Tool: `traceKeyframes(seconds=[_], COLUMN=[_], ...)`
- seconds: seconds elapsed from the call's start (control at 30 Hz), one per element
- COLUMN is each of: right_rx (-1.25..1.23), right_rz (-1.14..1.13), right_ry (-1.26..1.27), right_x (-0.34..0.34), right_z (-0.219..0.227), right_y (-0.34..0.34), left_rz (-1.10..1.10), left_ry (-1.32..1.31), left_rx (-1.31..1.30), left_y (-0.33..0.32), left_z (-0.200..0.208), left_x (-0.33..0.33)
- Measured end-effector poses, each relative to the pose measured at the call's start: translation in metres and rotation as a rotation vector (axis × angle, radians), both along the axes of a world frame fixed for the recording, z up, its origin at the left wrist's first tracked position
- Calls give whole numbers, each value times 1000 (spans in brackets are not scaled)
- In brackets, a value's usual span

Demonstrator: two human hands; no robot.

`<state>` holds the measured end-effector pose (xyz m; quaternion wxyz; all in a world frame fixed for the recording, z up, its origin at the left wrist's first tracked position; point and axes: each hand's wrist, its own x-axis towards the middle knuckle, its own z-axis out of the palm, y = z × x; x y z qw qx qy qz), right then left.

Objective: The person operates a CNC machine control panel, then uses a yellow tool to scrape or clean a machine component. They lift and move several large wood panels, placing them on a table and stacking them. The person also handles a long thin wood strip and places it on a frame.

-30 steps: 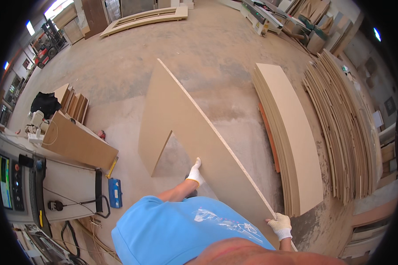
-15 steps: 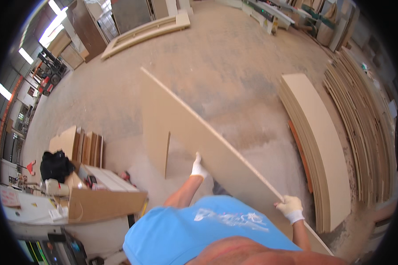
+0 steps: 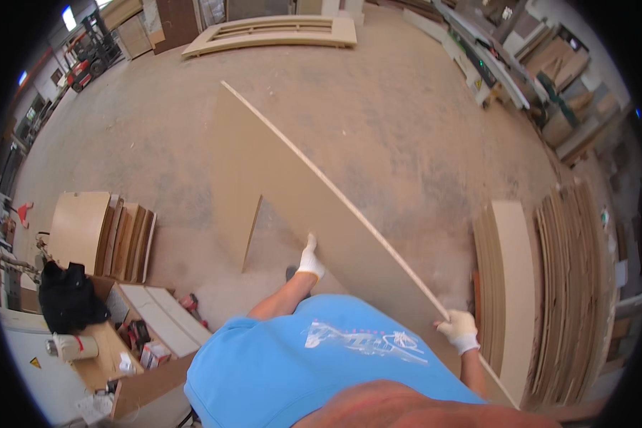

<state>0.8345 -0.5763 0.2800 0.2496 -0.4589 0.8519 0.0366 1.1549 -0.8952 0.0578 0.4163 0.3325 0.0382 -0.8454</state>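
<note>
The fingers of the left hand (image 3: 310, 261), in a white glove, press flat against the lower cut edge of a large brown board (image 3: 292, 192), closed on its underside as far as can be seen. The fingers of the right hand (image 3: 458, 330), also gloved in white, curl over the board's pale upper edge and grip it.

The board is a thin fibreboard panel held up on edge and tilted, running from near the person's right hip out over the floor. Its face is plain tan, its narrow edge lighter, and a wedge-shaped notch is cut out of its lower side just left of the left hand.

Below the hands shows the person's blue shirt (image 3: 314, 371). To the right, stacks of curved brown panels (image 3: 542, 285) stand on edge on the dusty concrete floor (image 3: 406, 128). To the left, smaller boards (image 3: 103, 232) lean together, beside a black bag (image 3: 68, 299) and an open cardboard box (image 3: 132, 342) with small red and white packages inside. A small yellow triangular sign (image 3: 34, 362) sits on a white machine at lower left. A pale arched frame (image 3: 271, 32) lies far off.
</note>
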Motion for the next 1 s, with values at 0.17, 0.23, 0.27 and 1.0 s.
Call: traceKeyframes(seconds=[0.17, 0.23, 0.27, 1.0], right_rx=[-60, -45, -18, 100], right_rz=[24, 36, 70, 556], right_ry=[-18, -30, 5, 27], right_x=[28, 31, 31, -31], right_z=[9, 14, 14, -17], right_y=[-149, -210, -241, -986], left_rz=[14, 31, 48, 324], left_ry=[95, -7, -8, 27], left_rx=[58, 104, 103, -34], left_y=[-117, -174, -200, -765], left_z=[11, 20, 21, -22], left_x=[38, 53, 57, 88])
